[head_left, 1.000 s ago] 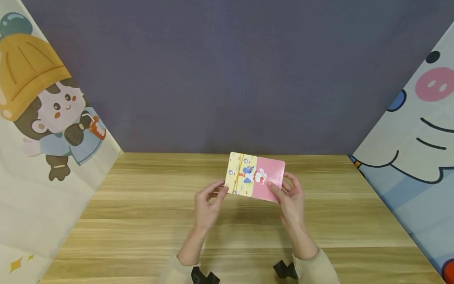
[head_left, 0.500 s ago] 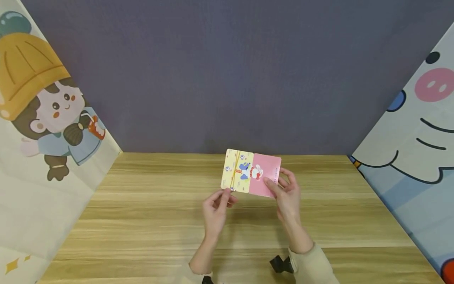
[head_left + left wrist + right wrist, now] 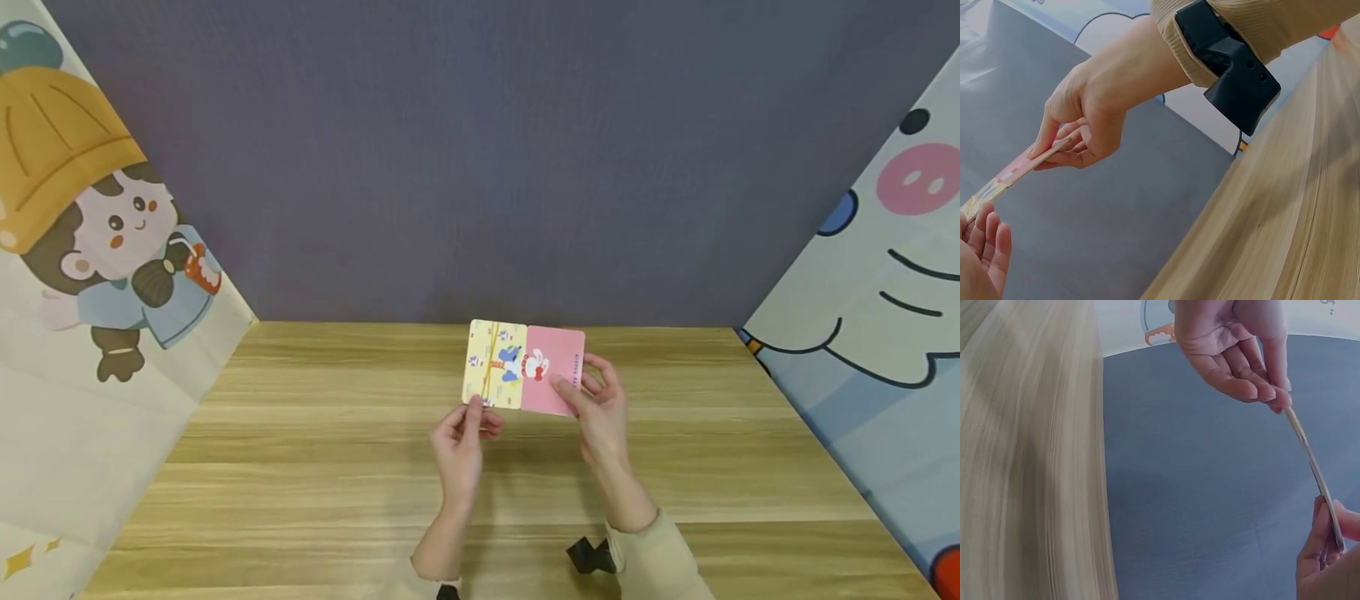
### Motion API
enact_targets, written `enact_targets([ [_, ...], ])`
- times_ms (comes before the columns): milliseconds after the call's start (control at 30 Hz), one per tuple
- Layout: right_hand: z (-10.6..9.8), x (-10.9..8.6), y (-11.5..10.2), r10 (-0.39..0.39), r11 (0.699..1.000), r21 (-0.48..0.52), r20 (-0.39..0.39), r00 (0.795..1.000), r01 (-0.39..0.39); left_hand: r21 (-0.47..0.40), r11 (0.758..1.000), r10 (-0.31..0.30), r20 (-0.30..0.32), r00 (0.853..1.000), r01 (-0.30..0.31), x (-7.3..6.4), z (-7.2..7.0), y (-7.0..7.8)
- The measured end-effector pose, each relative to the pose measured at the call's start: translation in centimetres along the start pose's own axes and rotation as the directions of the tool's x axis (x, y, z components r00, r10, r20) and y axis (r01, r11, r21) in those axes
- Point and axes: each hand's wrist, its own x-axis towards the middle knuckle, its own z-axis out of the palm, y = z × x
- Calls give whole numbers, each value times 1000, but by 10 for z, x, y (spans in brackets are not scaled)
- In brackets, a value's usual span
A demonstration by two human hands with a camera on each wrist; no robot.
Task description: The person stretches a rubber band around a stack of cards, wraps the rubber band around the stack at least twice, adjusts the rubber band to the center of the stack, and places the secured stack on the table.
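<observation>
Above the table, both hands hold up a thin, flat piece like a small notebook or folded card (image 3: 551, 354). Its right half is pink with a white rabbit; the left half is pale yellow with a blue-eared animal and a thin yellow band or cord across it. My left hand (image 3: 459, 450) pinches the yellow half's lower left edge, as the right wrist view also shows. My right hand (image 3: 603, 417) grips the pink end, thumb on the front and fingers behind. Seen edge-on in the right wrist view, the notebook-like piece (image 3: 1310, 456) is slim and slightly bent.
A wood-grain table (image 3: 300, 467) lies below the hands. Behind it stands a dark grey-blue panel (image 3: 480, 167). Cartoon-printed sheets flank it at the left (image 3: 75, 433) and right (image 3: 847, 400). A black bracket (image 3: 590, 556) sits at the right wrist.
The notebook-like piece has shifted slightly left with my right hand. My left hand has slid from its left side to the lower left edge.
</observation>
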Motion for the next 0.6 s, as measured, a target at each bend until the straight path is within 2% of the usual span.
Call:
enact_targets([
  [33, -2, 1, 3, 15, 1000, 6, -5, 1000, -15, -10, 1000, 5, 0, 1000, -5, 0, -4, -16],
  [100, 7, -4, -11, 10, 1000, 7, 20, 1000, -10, -29, 1000, 9, -11, 1000, -9, 1, -13, -53],
  [133, 19, -12, -28, 13, 1000, 21, 38, 999, -14, -51, 999, 14, -20, 1000, -15, 1, -17, -71],
  [167, 31, -19, -42, 18, 1000, 18, 41, 999, -18, -54, 998, -15, -47, 999, 12, 1, -21, -90],
  [267, 71, -40, -89, 53, 998, -32, 2, 999, -53, -100, 993, -72, -111, 991, 61, 0, -22, -101],
  [333, 89, -50, -109, 66, 995, -75, -23, 998, -67, -125, 990, -82, -139, 987, 65, 0, -21, -101],
  [367, 89, -50, -108, 58, 993, -105, -33, 998, -61, -131, 989, -90, -151, 984, 71, 0, -20, -100],
  [433, 84, -49, -102, 35, 996, -84, 1, 999, -35, -131, 989, -84, -166, 982, 62, 0, -20, -99],
  [500, 70, -43, -85, 1, 999, -35, 74, 997, 2, -129, 990, -74, -176, 982, 52, 0, -19, -97],
  [533, 68, -43, -85, -5, 1000, 0, 109, 994, 5, -128, 991, -70, -178, 981, 47, 0, -19, -96],
  [600, 61, -42, -79, -8, 1000, -17, 142, 990, 11, -130, 991, -63, -180, 982, 40, 0, -19, -96],
])
